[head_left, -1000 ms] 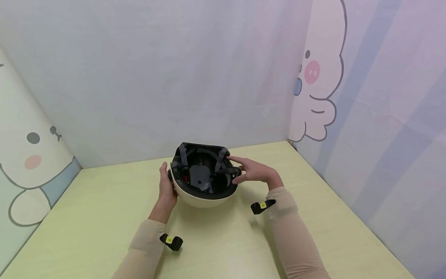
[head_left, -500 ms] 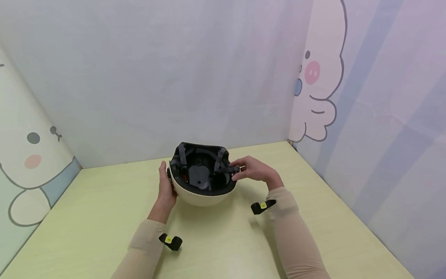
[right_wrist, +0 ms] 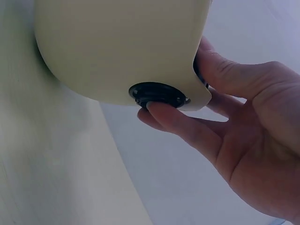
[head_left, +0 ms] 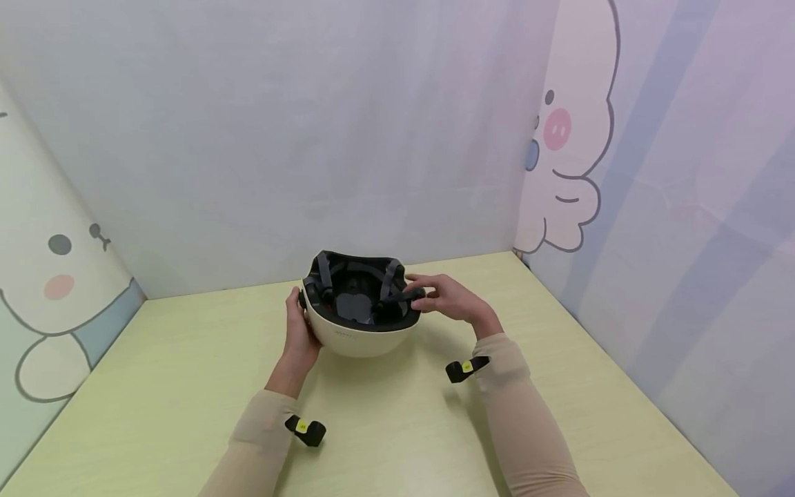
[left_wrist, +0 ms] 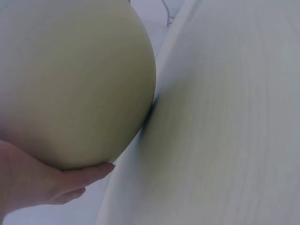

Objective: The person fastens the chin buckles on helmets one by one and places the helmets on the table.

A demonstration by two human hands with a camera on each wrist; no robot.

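A cream helmet (head_left: 363, 342) lies upside down, its black padded inside (head_left: 357, 304) with grey straps turned up and partly toward me. My left hand (head_left: 300, 338) presses the helmet's left side; in the left wrist view its fingers (left_wrist: 86, 176) lie fairly straight along the smooth shell. At the right, my right hand (head_left: 453, 298) pinches the helmet's rim near a dark strap. The right wrist view shows its thumb at the shell's edge and fingertips (right_wrist: 161, 115) touching a round black knob (right_wrist: 158, 93) on the outside. The fingers' hold inside the rim is partly hidden.
The helmet's rounded crown rests on a pale yellow-green table (head_left: 373, 428). A light curtain (head_left: 279, 138) stands close behind it. Side panels with cartoon figures (head_left: 571, 138) border the table left and right. A small black wrist camera (head_left: 308, 433) is on each sleeve.
The helmet has tipped: its near rim has risen, so more of the outer shell and less of the inside shows. My right fingers have shifted slightly upward along the rim.
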